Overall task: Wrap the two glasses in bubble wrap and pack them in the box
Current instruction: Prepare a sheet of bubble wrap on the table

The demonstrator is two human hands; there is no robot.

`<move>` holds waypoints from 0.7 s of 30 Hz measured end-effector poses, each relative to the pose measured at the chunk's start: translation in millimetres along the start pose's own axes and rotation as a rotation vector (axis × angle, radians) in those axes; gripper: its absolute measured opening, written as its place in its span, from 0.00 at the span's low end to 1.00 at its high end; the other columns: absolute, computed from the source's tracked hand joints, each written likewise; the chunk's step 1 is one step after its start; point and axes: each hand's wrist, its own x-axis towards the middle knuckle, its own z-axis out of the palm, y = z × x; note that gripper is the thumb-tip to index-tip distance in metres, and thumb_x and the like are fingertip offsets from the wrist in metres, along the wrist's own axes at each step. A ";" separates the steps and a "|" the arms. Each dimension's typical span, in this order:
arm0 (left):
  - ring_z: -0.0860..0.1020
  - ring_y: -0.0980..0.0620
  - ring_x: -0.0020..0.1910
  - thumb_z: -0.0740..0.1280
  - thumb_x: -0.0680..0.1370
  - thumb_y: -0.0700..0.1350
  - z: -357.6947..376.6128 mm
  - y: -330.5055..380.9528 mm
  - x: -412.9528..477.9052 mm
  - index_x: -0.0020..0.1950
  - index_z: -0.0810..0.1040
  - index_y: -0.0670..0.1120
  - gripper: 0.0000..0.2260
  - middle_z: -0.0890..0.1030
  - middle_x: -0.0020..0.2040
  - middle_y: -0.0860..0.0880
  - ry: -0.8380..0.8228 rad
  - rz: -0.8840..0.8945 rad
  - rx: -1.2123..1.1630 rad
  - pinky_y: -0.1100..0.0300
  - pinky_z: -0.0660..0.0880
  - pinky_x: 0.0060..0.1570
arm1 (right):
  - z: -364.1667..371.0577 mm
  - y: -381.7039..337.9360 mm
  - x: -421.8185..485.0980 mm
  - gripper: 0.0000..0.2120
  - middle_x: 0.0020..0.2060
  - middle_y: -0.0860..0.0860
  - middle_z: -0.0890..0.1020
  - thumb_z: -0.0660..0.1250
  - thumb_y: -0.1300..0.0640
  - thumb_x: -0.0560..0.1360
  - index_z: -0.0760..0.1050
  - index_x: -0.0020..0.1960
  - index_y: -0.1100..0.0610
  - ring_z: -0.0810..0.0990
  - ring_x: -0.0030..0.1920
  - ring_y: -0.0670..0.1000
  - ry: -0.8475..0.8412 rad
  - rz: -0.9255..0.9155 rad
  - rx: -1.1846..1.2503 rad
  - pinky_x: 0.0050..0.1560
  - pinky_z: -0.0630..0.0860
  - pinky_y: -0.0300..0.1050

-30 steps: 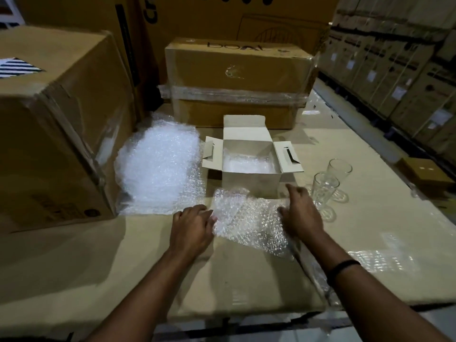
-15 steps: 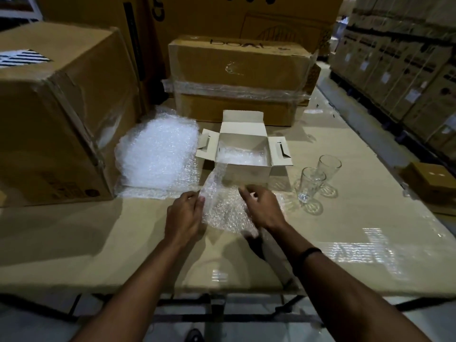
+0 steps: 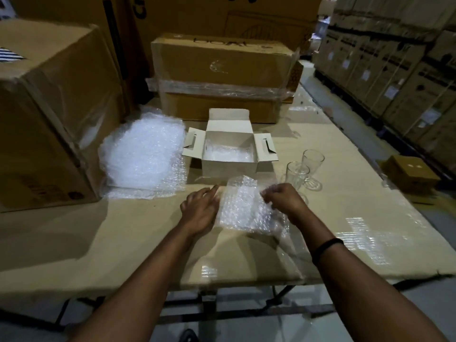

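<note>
Bubble wrap [image 3: 243,211] lay between flat left fingers [image 3: 209,192] and pinching right fingers [image 3: 267,193]; it wanted flattening before fetching a glass [image 3: 296,175] just beyond.

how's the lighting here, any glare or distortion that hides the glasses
Head view: dim overall, with bright glare patches on the table and the bubble wrap pile; wide-angle bending curves the stacked boxes at the edges; the two glasses read faintly but are visible, the nearer one partly behind the right hand.

Cardboard-covered table [image 3: 123,243], white box [image 3: 229,166], two glasses [image 3: 304,169], bubble wrap pile [image 3: 143,154], cartons [image 3: 222,77]
</note>
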 end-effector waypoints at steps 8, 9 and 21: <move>0.58 0.44 0.73 0.60 0.79 0.60 17.1 36.4 8.4 0.75 0.65 0.57 0.24 0.63 0.75 0.48 -0.080 0.002 0.138 0.48 0.53 0.68 | -11.2 50.8 -3.2 0.10 0.51 0.54 0.82 0.68 0.52 0.72 0.78 0.53 0.53 0.80 0.52 0.57 0.214 0.060 -0.411 0.51 0.77 0.47; 0.57 0.44 0.73 0.61 0.78 0.58 17.2 37.6 8.1 0.75 0.64 0.57 0.25 0.63 0.75 0.48 -0.087 0.015 0.158 0.48 0.53 0.67 | -10.5 52.7 -3.7 0.15 0.54 0.54 0.81 0.70 0.50 0.72 0.76 0.57 0.53 0.80 0.53 0.57 0.227 0.051 -0.420 0.52 0.76 0.47; 0.68 0.46 0.66 0.69 0.75 0.56 17.5 38.7 20.4 0.53 0.82 0.52 0.12 0.76 0.64 0.52 0.075 -0.118 0.004 0.53 0.60 0.62 | 3.9 44.8 -1.0 0.08 0.37 0.52 0.82 0.70 0.53 0.68 0.72 0.36 0.54 0.79 0.41 0.56 0.212 0.080 -0.337 0.40 0.72 0.43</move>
